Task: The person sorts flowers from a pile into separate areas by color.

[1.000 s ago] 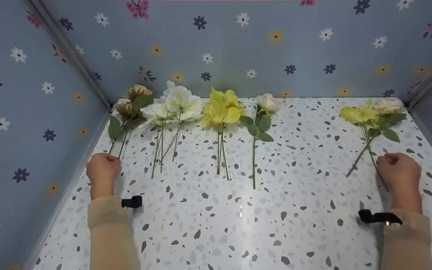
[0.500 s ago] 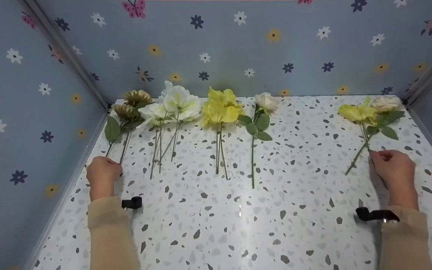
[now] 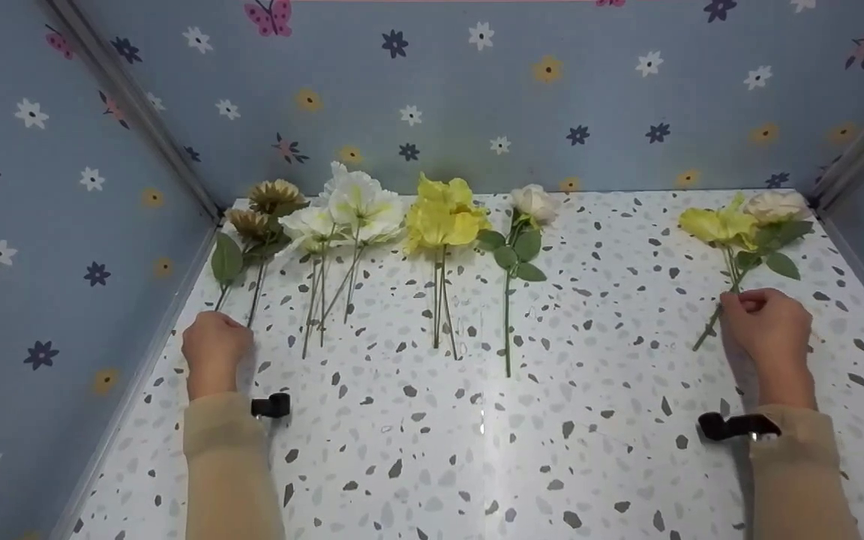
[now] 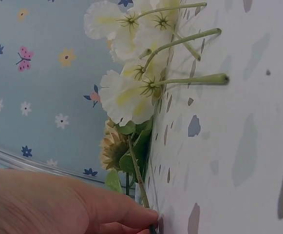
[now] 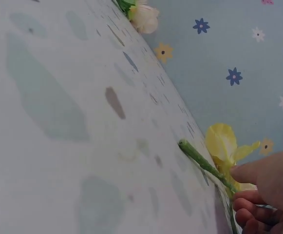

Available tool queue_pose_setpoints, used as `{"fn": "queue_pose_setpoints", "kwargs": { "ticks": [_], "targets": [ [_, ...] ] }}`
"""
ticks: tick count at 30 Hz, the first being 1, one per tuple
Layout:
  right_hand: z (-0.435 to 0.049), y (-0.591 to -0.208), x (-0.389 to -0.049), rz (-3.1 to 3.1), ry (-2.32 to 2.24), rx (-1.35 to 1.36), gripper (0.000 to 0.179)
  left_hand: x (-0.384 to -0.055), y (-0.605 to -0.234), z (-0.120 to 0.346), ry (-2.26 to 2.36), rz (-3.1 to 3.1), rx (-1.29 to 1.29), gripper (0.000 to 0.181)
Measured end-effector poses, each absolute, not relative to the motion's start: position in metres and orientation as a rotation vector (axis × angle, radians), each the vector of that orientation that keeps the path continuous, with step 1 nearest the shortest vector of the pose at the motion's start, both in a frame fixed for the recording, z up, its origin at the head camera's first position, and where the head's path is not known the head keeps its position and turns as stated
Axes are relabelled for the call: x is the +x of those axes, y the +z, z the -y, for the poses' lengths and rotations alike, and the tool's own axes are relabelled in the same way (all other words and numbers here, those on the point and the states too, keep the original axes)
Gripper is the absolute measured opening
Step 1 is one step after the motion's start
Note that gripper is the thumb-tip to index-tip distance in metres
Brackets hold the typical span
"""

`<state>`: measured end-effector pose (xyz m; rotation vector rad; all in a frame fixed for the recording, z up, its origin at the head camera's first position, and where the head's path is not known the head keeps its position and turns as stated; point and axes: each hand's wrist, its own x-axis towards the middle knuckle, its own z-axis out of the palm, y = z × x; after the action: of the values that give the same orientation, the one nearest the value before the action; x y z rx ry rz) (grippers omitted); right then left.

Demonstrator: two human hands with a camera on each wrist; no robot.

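In the head view, my left hand (image 3: 216, 349) is at the lower stems of two brown flowers (image 3: 276, 196) with green leaves. The left wrist view shows its thumb and fingers pinching a thin brown flower stem (image 4: 138, 170). At the right, my right hand (image 3: 768, 334) is at the crossed stems of a yellow flower (image 3: 718, 227) and a pale rose (image 3: 775, 208). In the right wrist view, its thumb and index fingertip close around the rose's thick green stem (image 5: 202, 162), the cut end sticking out. The yellow flower's lower stem is partly hidden by the hand.
White flowers (image 3: 361, 206), yellow flowers (image 3: 447, 216) and another pale rose (image 3: 533, 204) lie in a row on the speckled tabletop (image 3: 417, 450), heads toward the back wall (image 3: 462, 82). A side panel (image 3: 49, 300) borders the left edge, another the right.
My right hand has moved left and slightly away from me, from the yellow flower's stem to the rose's stem. The left hand dipped slightly, then shifted a little right; the brown flower heads tilted.
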<state>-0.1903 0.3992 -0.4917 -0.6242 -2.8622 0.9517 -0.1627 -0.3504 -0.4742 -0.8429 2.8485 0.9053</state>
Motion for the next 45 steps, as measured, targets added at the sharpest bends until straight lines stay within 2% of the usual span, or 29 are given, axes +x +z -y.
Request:
{"fn": "queue_pose_setpoints", "kwargs": {
  "ticks": [5,14,21,26,28,33,35,40,45],
  "targets": [
    [-0.394,-0.494,-0.193,2.847,0.928,-0.676,0.064,-0.164,-0.476,0.347,0.939,-2.834,-0.847,0.017],
    [-0.398,-0.486,-0.194,2.861,0.948,-0.771,0.049,-0.163,-0.479,0.349,0.914,-2.894,-0.769,0.017],
    [-0.41,-0.48,-0.187,2.887,0.988,-0.741,0.05,-0.164,-0.479,0.346,0.902,-2.921,-0.779,0.021],
    [-0.42,-0.47,-0.183,2.814,1.209,-0.814,0.055,-0.164,-0.478,0.345,0.931,-2.911,-0.807,0.022],
    [-0.423,-0.464,-0.182,2.727,1.354,-0.869,0.049,-0.165,-0.479,0.345,0.937,-2.901,-0.819,0.022],
    [-0.419,-0.45,-0.182,2.439,1.57,-1.006,0.01,-0.165,-0.477,0.346,0.944,-2.85,-0.832,0.024],
    [-0.414,-0.445,-0.182,2.353,1.593,-1.022,0.011,-0.165,-0.474,0.346,0.952,-2.826,-0.831,0.027],
    [-0.4,-0.429,-0.184,2.094,1.775,-0.918,0.022,-0.167,-0.463,0.337,0.978,-2.867,-0.811,0.032],
    [-0.381,-0.412,-0.18,1.796,2.034,-0.675,0.019,-0.167,-0.444,0.309,1.125,-3.001,-0.692,0.034]
  ]
}}
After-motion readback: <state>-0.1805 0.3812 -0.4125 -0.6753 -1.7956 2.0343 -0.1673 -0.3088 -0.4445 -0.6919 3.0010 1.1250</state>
